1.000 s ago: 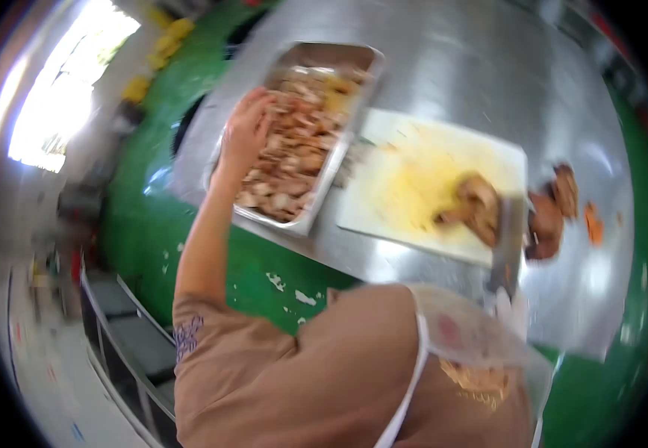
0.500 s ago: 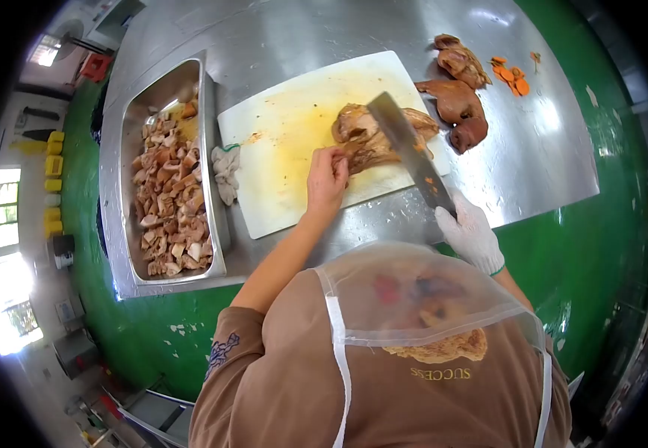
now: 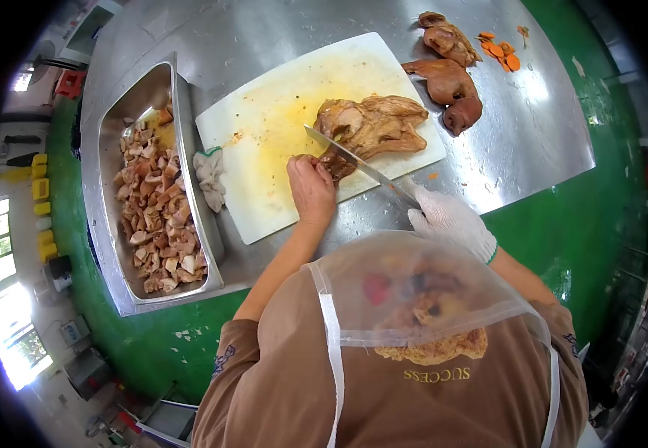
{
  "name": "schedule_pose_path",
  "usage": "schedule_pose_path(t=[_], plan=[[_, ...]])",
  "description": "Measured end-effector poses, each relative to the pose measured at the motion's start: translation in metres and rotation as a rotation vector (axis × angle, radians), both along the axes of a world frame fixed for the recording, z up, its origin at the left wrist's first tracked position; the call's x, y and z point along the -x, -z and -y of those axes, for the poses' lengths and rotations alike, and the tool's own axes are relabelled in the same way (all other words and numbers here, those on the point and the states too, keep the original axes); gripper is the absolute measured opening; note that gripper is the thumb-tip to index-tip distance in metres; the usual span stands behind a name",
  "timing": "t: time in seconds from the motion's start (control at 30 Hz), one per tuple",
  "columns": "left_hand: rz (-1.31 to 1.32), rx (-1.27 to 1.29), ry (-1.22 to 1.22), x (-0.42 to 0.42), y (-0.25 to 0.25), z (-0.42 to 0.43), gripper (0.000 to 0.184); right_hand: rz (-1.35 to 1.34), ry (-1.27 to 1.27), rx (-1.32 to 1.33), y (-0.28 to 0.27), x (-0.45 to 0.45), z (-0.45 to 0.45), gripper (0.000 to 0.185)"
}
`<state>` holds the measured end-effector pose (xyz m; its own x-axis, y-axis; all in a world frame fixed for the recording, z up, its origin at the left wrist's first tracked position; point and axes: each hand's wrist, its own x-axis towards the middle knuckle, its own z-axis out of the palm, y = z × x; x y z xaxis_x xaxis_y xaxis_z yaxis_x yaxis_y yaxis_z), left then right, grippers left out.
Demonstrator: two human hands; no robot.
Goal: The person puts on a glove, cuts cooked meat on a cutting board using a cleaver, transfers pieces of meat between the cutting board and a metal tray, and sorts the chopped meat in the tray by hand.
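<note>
My bare left hand (image 3: 313, 188) grips the near left end of a brown piece of cooked meat (image 3: 384, 125) that lies on the white cutting board (image 3: 264, 112). A white knitted glove covers my right hand (image 3: 452, 222), which is closed around the handle of a large knife (image 3: 361, 166). The blade points up and to the left, its edge on the meat just right of my left fingers. Yellow liquid stains the board around the meat.
A deep metal tray (image 3: 214, 281) of chopped meat stands at the left. Between tray and board lies a crumpled glove (image 3: 210, 179). Beyond the board's right side are more brown meat pieces (image 3: 451, 86) and orange carrot slices (image 3: 503, 54) on the metal table (image 3: 540, 134).
My left hand has gone from the tray to the meat on the board. The knife has swung from upright over the meat's right part down to its left end.
</note>
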<state>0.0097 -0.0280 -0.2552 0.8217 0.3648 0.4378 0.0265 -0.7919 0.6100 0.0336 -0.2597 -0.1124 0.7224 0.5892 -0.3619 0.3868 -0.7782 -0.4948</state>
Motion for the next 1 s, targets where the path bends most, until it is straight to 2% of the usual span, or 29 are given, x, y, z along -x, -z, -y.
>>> schedule_pose_path(t=[0.1, 0.2, 0.33, 0.4, 0.57, 0.6, 0.77, 0.87, 1.0], plan=[[-0.005, 0.022, 0.03, 0.0, 0.001, 0.0, 0.011, 0.019, -0.058, 0.042, 0.0, -0.011, -0.005, 0.037], [-0.041, 0.007, 0.064, -0.004, 0.004, -0.003, 0.011, 0.042, -0.165, 0.084, -0.005, -0.028, -0.023, 0.036], [-0.076, 0.005, 0.086, -0.001, 0.008, -0.005, 0.012, 0.202, -0.194, 0.029, 0.023, -0.045, -0.077, 0.017], [-0.057, 0.018, 0.068, -0.003, 0.007, -0.004, 0.011, 0.36, -0.224, -0.132, 0.04, -0.049, -0.092, 0.017], [-0.097, 0.119, 0.111, 0.009, -0.005, -0.016, 0.013, 0.152, -0.185, -0.046, 0.035, -0.059, -0.076, 0.021], [-0.039, 0.092, 0.111, 0.01, -0.007, -0.018, 0.013, 0.12, -0.179, -0.047, 0.036, -0.061, -0.065, 0.022], [0.114, -0.01, 0.04, 0.018, -0.008, -0.02, 0.018, 0.071, -0.108, 0.044, 0.019, -0.045, -0.029, 0.028], [0.115, -0.014, 0.129, 0.021, -0.002, -0.021, 0.019, 0.094, -0.088, 0.028, -0.001, -0.029, -0.026, 0.033], [0.124, -0.043, 0.131, 0.02, -0.002, -0.018, 0.018, 0.067, -0.122, 0.074, -0.024, -0.016, -0.021, 0.04]])
